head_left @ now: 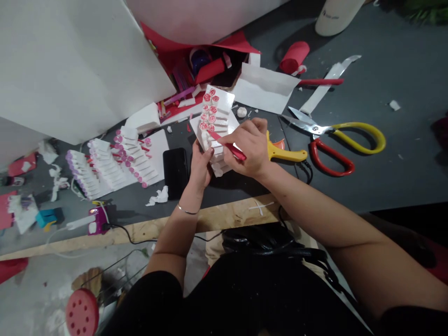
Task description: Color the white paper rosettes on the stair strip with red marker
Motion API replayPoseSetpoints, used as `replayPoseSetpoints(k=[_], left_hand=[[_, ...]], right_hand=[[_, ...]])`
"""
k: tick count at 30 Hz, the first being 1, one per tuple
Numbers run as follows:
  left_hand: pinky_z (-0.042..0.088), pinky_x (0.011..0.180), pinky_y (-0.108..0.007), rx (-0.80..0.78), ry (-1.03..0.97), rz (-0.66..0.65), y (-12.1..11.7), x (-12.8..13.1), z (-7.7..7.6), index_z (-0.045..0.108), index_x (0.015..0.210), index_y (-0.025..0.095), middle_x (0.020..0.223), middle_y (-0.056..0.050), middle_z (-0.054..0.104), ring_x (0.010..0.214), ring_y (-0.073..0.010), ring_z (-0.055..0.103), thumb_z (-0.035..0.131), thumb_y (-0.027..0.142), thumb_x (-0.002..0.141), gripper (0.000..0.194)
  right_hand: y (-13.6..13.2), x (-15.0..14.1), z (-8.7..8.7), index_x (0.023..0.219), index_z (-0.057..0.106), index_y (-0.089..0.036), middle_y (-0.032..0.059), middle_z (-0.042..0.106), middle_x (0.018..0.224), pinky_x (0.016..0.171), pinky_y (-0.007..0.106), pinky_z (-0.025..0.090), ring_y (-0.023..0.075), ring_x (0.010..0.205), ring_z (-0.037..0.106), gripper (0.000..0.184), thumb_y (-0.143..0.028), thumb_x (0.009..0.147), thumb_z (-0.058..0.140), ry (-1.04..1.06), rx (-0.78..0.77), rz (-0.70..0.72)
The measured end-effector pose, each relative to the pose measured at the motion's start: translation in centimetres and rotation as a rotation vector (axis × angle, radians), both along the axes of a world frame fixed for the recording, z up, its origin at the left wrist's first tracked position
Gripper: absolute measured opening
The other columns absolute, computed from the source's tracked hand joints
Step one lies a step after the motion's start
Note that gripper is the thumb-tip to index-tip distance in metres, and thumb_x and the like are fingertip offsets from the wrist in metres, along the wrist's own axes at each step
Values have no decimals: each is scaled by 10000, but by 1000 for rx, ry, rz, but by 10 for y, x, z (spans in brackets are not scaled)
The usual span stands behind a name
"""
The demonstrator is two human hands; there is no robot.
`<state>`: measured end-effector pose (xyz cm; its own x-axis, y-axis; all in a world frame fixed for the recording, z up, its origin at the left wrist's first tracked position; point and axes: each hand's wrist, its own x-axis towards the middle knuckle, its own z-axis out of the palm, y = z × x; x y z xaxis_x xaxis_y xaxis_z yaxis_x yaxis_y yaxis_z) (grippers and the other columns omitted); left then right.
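My left hand grips the lower left edge of a white card, its thumb near the bottom pieces. Rows of small white rolled pieces sit on the card; the upper ones have red swirls on their ends, and the lower ones look white. A red marker is pinched in my right hand. Its tip end reaches the pieces halfway down the card, though the exact contact is too small to tell. Beside my right wrist lies a yellow-handled glue gun, partly covered.
To the left are a black phone and a board of pieces with purple ends. Scissors, a knife, a red roll and a white cup stand or lie right. Behind is a red box with markers.
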<state>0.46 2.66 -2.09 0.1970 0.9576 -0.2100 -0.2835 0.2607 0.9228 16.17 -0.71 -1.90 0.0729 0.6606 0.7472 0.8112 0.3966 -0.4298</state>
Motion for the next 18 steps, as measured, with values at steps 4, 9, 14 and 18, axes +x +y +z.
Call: replayPoseSetpoints(k=[4,9,14,18], left_hand=[[508,1224,-441,15,-15,-10,0,1,0,586,1312,251,1253,-82,772,1399,-333,677,1035,585,595,909],[534,1199,-479,40,-18,-52,0,1,-1,569,1354,258,1307,-103,759,1383,-362,685,1044,614,563,989],[520,1217,-481,48,9,-39,0,1,-2,580,1344,257,1289,-101,766,1409,-359,668,1041,613,578,962],[524,1210,-485,48,4,-37,1,0,-4,576,1338,247,1291,-107,761,1386,-362,682,1047,611,565,976]], right_hand=[[-2,-3,2,995,725,-299,-11,715,808,951,440,434,212,857,642,354,-467,1097,430,-14,68,11],[-3,0,-2,1000,724,-303,1,712,844,1009,476,423,228,894,652,334,-454,1098,442,57,10,115],[-2,1,-4,1006,750,-304,9,722,842,1020,502,437,234,896,654,340,-471,1083,464,64,-29,89],[-2,1,-5,1073,740,-309,22,730,896,1044,529,443,260,952,665,319,-471,1080,466,32,-109,84]])
